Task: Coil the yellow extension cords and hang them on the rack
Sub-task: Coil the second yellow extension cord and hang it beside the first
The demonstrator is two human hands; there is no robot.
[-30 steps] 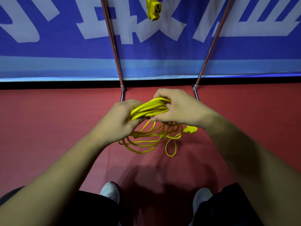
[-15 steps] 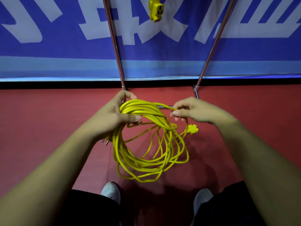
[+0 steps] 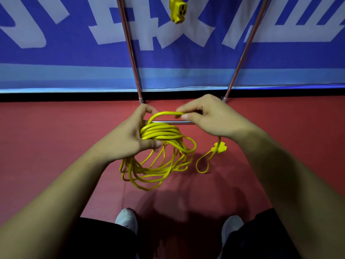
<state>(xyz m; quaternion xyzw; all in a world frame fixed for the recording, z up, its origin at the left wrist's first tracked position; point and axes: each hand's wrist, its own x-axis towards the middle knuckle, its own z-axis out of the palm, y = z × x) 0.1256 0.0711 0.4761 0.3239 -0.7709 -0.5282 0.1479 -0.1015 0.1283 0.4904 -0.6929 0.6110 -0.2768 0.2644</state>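
Note:
A yellow extension cord (image 3: 158, 171) hangs in several loops from my left hand (image 3: 128, 139), which grips the top of the bundle. My right hand (image 3: 211, 118) pinches one strand of the same cord just above the bundle and lays it toward my left hand. The cord's free end with its yellow plug (image 3: 220, 147) dangles below my right wrist in a small loop. A second yellow cord's socket end (image 3: 177, 10) hangs at the top of the view between the two metal poles of the rack (image 3: 130, 53).
The rack's right pole (image 3: 242, 53) slants up to the right, and its low crossbar (image 3: 173, 122) lies behind the cord. Behind is a blue banner wall (image 3: 56, 62). The floor (image 3: 46, 137) is red. My two white shoes (image 3: 127, 219) stand at the bottom.
My right hand has drawn another strand up and brought it over to my left hand. The hanging loops have gathered tighter, and the plug end now dangles free to the right.

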